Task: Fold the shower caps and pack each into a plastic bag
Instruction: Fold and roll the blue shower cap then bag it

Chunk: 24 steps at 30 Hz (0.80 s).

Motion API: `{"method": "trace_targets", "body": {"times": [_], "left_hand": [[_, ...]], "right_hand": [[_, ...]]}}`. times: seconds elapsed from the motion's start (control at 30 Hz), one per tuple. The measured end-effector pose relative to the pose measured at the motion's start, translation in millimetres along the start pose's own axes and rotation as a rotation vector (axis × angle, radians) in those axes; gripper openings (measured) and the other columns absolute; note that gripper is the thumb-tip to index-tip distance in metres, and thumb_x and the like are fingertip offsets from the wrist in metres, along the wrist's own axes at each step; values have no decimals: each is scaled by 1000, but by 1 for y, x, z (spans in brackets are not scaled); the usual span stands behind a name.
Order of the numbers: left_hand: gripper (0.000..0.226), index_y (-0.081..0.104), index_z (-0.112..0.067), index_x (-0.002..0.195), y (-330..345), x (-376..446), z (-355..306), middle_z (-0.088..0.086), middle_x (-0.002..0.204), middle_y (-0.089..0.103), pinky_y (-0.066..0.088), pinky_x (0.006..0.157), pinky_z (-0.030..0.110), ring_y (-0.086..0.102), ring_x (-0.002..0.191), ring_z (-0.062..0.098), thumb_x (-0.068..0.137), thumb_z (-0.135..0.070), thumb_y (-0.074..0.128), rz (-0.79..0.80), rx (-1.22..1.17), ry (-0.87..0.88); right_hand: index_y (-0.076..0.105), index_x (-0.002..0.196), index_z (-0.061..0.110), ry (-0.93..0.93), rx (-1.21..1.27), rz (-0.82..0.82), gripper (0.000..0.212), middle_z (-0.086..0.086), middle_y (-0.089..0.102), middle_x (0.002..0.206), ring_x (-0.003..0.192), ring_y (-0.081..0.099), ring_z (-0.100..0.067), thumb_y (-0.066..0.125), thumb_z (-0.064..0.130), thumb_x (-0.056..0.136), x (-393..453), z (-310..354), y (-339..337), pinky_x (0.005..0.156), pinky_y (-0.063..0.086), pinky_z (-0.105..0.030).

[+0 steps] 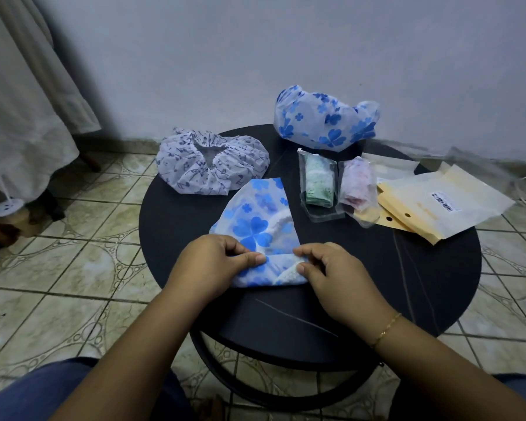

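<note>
A blue-flowered shower cap (257, 220) lies partly folded on the round black table (377, 284), its near edge turned up. My left hand (216, 259) and my right hand (325, 268) both pinch that near edge, thumbs on top. A second blue-flowered cap (325, 118) sits puffed up at the table's far side. A white cap with music notes (210, 162) lies at the far left, overhanging the rim. Two clear bags hold folded caps: a green one (318, 180) and a pink one (357, 186).
A stack of empty plastic bags with tan card backing (438, 202) lies at the table's right edge. Tiled floor surrounds the table. A white curtain (28, 101) hangs at the left. The wall is close behind the table.
</note>
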<state>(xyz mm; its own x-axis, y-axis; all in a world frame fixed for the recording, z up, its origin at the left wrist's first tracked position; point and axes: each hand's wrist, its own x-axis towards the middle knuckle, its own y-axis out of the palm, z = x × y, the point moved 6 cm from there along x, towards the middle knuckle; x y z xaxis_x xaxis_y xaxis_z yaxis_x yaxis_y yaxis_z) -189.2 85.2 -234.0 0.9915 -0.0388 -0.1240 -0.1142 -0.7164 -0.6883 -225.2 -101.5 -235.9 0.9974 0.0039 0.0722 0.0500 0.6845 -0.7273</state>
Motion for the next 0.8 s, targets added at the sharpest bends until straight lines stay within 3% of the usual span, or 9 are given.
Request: {"method": "trace_targets", "body": {"times": [0.13,0.2,0.27,0.37,0.47,0.53,0.6,0.67,0.8], "left_hand": [[30,68,-21,65,1,1,1,-7,63,63,39,56,25,54,62,6,70,-50,76,30,28,-13],[31,67,-21,64,1,1,2,-8,61,61,40,57,25,54,62,7,70,-50,76,32,25,-13],[31,67,-21,64,2,1,2,-9,59,61,40,57,25,54,60,6,69,-50,76,31,26,-10],[29,68,-22,64,2,0,0,-8,59,62,39,56,24,53,58,5,72,-49,74,36,14,4],[23,70,-23,75,-1,-4,-4,-8,71,66,37,56,20,56,65,4,84,-44,64,41,82,41],[18,70,-26,97,-5,-8,-5,-8,93,68,41,69,22,59,84,8,92,-37,56,-1,225,70],[27,63,-25,116,-13,-18,-9,-3,111,63,43,83,30,58,102,17,95,-30,47,-177,474,165],[34,66,-19,111,-13,-36,-22,1,110,64,44,80,37,61,104,26,90,-26,41,-377,593,382],[49,61,-12,125,31,-62,-33,5,135,56,29,103,40,46,130,27,92,-35,32,-236,580,641]], "right_hand": [[56,127,20,-11,-87,14,33,8,40,99,97,44,-7,53,18,94,0,1,4,76,26,-9],[57,127,19,-65,-158,-51,35,4,43,114,113,45,-16,53,15,93,-4,5,3,90,33,-18],[62,119,19,-219,-302,-128,36,-3,54,127,117,51,-25,48,13,87,-12,15,5,90,41,-35],[62,120,21,-339,-483,-13,42,-1,60,129,120,56,-20,37,28,87,-22,22,22,94,30,-36],[60,125,20,-342,-599,85,50,0,60,128,120,55,-14,24,39,96,-25,18,32,100,23,-43],[60,126,19,-335,-647,108,57,1,60,129,121,55,-13,14,41,99,-25,15,34,99,23,-45],[60,126,18,-346,-654,106,52,0,60,129,121,54,-13,23,40,96,-26,15,34,98,23,-46],[59,127,17,-365,-664,96,51,-1,59,130,122,54,-15,32,39,90,-26,16,36,98,24,-46],[54,131,12,-409,-664,77,53,-4,56,134,126,50,-19,33,35,88,-27,15,37,99,22,-50]]}}
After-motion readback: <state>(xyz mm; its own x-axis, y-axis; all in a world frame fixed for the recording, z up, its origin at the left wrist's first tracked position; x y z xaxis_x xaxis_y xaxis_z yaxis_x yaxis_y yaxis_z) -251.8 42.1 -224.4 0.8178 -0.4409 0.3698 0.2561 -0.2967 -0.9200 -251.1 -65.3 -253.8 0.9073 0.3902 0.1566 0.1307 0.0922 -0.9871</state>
